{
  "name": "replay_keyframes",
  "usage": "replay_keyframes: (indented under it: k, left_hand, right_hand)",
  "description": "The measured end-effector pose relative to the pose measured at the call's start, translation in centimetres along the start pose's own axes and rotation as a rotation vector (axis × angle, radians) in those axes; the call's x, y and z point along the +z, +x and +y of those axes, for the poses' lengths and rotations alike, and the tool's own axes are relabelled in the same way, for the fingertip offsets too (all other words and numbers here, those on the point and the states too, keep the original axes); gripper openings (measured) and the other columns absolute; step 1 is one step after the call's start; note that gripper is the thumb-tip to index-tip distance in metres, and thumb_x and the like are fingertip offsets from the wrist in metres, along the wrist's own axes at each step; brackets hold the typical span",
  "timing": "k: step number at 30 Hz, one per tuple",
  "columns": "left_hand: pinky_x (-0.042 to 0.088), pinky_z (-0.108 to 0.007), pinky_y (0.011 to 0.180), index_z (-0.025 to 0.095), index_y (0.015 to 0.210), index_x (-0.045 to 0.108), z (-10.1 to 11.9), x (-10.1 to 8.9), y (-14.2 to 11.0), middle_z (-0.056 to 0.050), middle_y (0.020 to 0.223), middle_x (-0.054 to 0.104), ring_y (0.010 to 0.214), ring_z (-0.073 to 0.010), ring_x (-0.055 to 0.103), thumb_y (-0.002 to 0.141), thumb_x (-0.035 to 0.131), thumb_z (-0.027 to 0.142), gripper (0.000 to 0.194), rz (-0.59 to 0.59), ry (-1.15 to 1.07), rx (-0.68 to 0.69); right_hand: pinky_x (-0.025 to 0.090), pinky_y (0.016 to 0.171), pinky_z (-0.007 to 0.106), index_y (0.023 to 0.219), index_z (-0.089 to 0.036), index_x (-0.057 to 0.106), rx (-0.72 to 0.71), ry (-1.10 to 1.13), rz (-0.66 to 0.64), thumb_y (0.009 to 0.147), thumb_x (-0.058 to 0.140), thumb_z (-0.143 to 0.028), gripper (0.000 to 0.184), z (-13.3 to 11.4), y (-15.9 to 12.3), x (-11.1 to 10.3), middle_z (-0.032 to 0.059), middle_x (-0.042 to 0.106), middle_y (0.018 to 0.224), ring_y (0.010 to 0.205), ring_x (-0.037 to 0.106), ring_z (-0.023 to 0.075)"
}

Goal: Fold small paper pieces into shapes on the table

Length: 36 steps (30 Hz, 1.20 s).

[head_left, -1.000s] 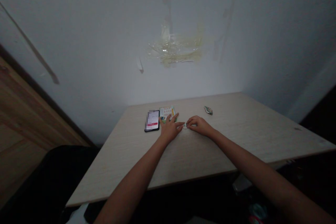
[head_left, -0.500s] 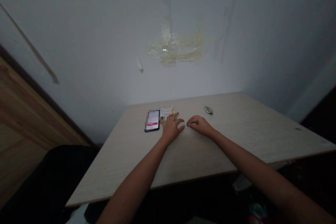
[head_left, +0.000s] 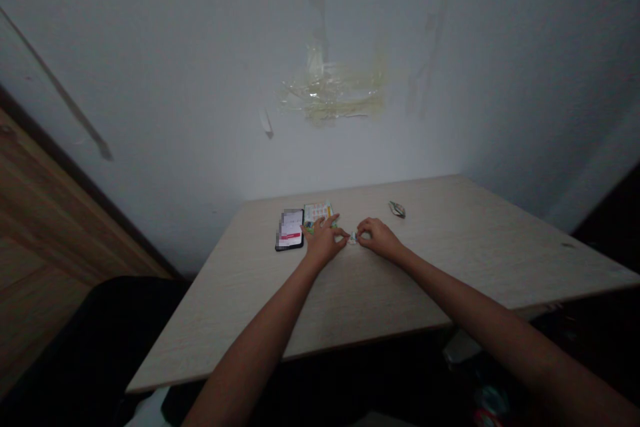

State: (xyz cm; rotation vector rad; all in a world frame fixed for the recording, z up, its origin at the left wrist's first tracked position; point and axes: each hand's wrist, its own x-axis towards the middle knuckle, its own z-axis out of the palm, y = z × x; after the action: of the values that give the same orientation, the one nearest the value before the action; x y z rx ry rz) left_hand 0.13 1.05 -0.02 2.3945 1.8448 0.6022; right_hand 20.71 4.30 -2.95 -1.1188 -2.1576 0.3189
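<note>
Both my arms reach out over a pale wooden table [head_left: 450, 267]. A tiny whitish object [head_left: 353, 237] lies on it between my two hands. My left hand [head_left: 324, 240] rests on the table with curled fingers pinching the object's left side. From the right, my right hand [head_left: 377, 237] pinches the same object with curled fingers. The object is too small to name.
A black phone [head_left: 291, 229] with a lit screen lies left of my left hand. A colourful printed card [head_left: 317, 213] sits beside it, partly under my fingers. A small dark wrapped item [head_left: 397, 209] lies further back right. A white wall stands behind the table.
My left hand's fingers, spread flat a second ago, have curled in towards the small object. Both hands have closed in slightly on it.
</note>
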Motion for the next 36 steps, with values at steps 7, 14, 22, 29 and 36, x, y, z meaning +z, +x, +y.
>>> replay_keyframes:
  k: [7,14,22,29,36]
  left_hand:
    - [0.006,-0.081,0.106,0.041,0.101,0.073,0.4,0.0,-0.2,0.010,0.157,0.038,0.145,-0.0388,0.026,0.086,0.062,0.047,0.019,-0.026,0.045,0.031]
    - [0.006,-0.081,0.105,0.040,0.106,0.071,0.3,0.1,-0.4,0.007,0.158,0.037,0.145,-0.0395,0.026,0.086,0.061,0.052,0.025,-0.059,0.036,0.044]
    - [0.006,-0.081,0.106,0.041,0.104,0.072,0.3,0.2,-0.6,0.008,0.159,0.036,0.145,-0.0389,0.025,0.088,0.058,0.053,0.024,-0.049,0.008,0.013]
    - [0.006,-0.082,0.105,0.042,0.105,0.072,0.2,0.1,-0.3,0.007,0.159,0.035,0.145,-0.0396,0.025,0.087,0.060,0.054,0.024,-0.069,-0.008,0.002]
    - [0.006,-0.082,0.105,0.044,0.107,0.072,0.0,0.3,-0.3,0.007,0.159,0.036,0.145,-0.0396,0.025,0.088,0.060,0.054,0.025,-0.072,0.003,0.007]
  right_hand:
    - [0.044,0.096,0.036,0.087,-0.021,0.073,0.009,-0.046,-0.025,0.079,0.071,-0.023,0.009,-0.2,-0.2,-0.1,0.0070,0.068,0.106,0.104,0.060,0.0226]
    - [0.044,0.095,0.038,0.090,-0.019,0.070,-0.024,-0.051,-0.023,0.078,0.075,-0.031,0.018,-0.1,-0.4,-0.1,0.0086,0.067,0.107,0.106,0.059,0.0232]
    - [0.046,0.093,0.037,0.090,-0.022,0.076,-0.039,0.040,0.004,0.085,0.069,-0.029,0.012,0.9,-0.3,0.0,0.0074,0.072,0.102,0.099,0.063,0.0213]
    - [0.045,0.094,0.037,0.093,-0.024,0.080,-0.045,-0.090,-0.034,0.088,0.065,-0.029,0.016,1.3,-0.1,0.0,0.0079,0.072,0.101,0.100,0.062,0.0225]
    - [0.045,0.094,0.037,0.102,-0.024,0.079,-0.045,-0.177,-0.044,0.093,0.059,-0.031,0.023,0.4,-0.4,-0.2,0.0099,0.069,0.108,0.102,0.060,0.0232]
